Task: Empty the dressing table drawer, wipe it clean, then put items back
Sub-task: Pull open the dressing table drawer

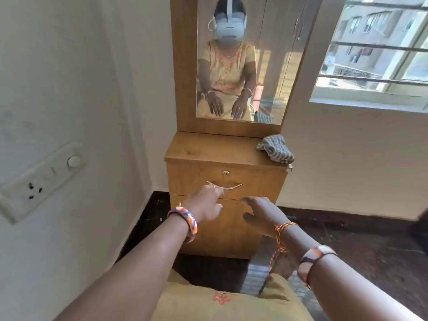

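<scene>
I am in a room of a home, a bedroom by the look of it. In front of me stands a wooden dressing table [225, 218] with a tall mirror [240, 66] against a white wall. A switchboard [41, 181] sits on the wall, and a barred window [375, 47] faces an apartment block.

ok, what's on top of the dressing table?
A crumpled striped cloth lies on the right end of the dressing table top, overhanging the edge. Anything beneath the cloth is hidden. The drawer is closed, so its contents can't be seen.
</scene>
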A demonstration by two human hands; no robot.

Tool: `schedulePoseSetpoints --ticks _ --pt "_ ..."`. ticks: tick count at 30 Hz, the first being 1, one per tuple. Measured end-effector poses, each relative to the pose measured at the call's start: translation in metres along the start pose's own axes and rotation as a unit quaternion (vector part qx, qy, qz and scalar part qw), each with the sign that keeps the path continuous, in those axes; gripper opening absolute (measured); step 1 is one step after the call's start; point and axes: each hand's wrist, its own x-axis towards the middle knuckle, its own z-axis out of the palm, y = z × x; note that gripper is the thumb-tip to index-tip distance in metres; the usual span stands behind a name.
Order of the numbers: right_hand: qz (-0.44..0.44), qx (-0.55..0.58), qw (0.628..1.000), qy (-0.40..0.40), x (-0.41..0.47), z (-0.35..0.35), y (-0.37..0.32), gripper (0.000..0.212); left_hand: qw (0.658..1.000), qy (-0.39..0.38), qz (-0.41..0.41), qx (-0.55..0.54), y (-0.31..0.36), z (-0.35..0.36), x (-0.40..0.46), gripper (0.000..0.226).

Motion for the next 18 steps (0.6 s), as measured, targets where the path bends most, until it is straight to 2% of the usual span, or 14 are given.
schedulePoseSetpoints --ticks 3,6,11,18 --pt "-0.001 -0.015 1.0 -0.011 0.031 0.007 -0.003 0.066 1.0 0.003 0.002 0.021 -0.015 0.008 0.027 0.05" --pt "-0.011 -0.043 0.999 -0.02 0.063 0.018 -0.003 0.07 0.998 0.05 0.02 0.029 -0.022 0.018 0.056 0.048" --pt "-0.013 -0.079 0.996 -0.046 0.097 0.035 0.011 0.064 0.971 0.215 0.091 0.049 -0.029 0.038 0.083 0.03" --pt "-0.012 -0.113 0.993 -0.021 0.115 0.022 0.001 0.042 0.964 0.233 0.118 0.05 -0.039 0.035 0.093 0.032"
